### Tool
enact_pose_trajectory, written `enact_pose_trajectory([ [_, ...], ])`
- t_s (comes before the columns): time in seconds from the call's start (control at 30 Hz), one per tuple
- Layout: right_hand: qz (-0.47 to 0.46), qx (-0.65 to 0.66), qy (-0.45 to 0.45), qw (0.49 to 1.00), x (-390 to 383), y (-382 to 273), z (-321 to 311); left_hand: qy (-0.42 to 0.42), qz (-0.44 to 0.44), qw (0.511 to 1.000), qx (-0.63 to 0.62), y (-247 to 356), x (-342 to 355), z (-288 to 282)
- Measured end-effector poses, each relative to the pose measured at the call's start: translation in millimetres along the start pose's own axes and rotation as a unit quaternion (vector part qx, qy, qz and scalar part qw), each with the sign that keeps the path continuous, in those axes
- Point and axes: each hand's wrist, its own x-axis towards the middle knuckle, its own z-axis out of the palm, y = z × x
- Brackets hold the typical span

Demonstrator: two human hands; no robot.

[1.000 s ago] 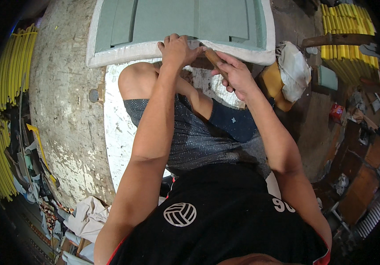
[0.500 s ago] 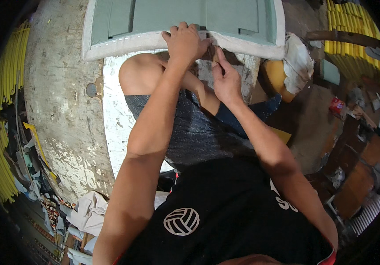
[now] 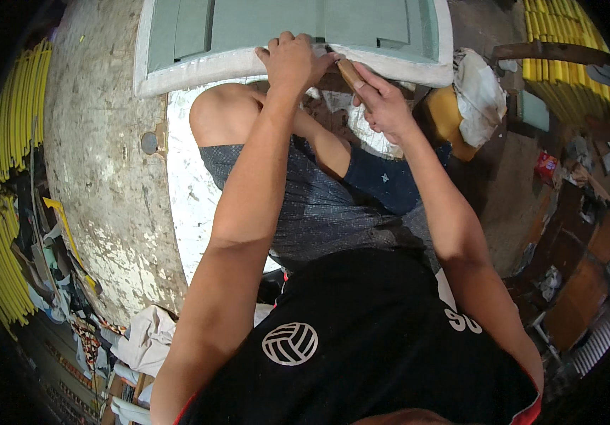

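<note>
A grey-green panel [image 3: 262, 28], perhaps an upholstered frame, lies at the top with white fabric edging [image 3: 198, 71] wrapped along its border. My left hand [image 3: 292, 62] grips the near edging around its middle, fingers curled over the top and thumb pointing right. My right hand [image 3: 384, 106] is closed around the wooden handle [image 3: 351, 74] of a hand tool. The tool's dark tip meets the edging just right of my left thumb. What kind of tip it has is too small to tell.
Below the panel are my bent legs, on a white paint-spotted board [image 3: 181, 177]. A worn wooden surface [image 3: 99, 142] stretches left. Right of the panel sits a yellow container [image 3: 446, 117] with a whitish cloth [image 3: 480, 99] over it. Yellow stacked strips [image 3: 567, 35] stand farther right.
My right hand has shifted right and turned, so the wooden handle now shows clearly, slanting down to the right. My left hand stays on the edging, with the panel nudged slightly.
</note>
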Motion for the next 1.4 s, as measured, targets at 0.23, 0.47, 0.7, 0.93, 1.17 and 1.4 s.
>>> enact_pose_trajectory([
  [0.23, -0.138, -0.166, 0.084, 0.973, -7, 16, 17, -0.032, 0.043, 0.998, 0.028, -12, -12, 1],
  [0.47, -0.152, -0.145, 0.072, 0.975, -2, 23, 14, -0.07, 0.03, 0.996, 0.04, -10, -12, -3],
  [0.7, 0.036, 0.014, 0.004, 0.999, -7, 2, 19, -0.074, 0.025, 0.996, 0.035, -12, -12, -2],
  [0.93, -0.206, -0.239, 0.129, 0.94, 4, 16, 23, -0.075, 0.032, 0.996, 0.036, -9, -10, -4],
  [1.17, -0.085, -0.216, 0.091, 0.968, 12, 18, 19, -0.091, 0.029, 0.994, 0.054, -8, -8, -4],
  [1.4, 0.037, 0.071, -0.021, 0.997, 26, 41, 11, -0.092, 0.038, 0.994, 0.051, -11, -7, -2],
])
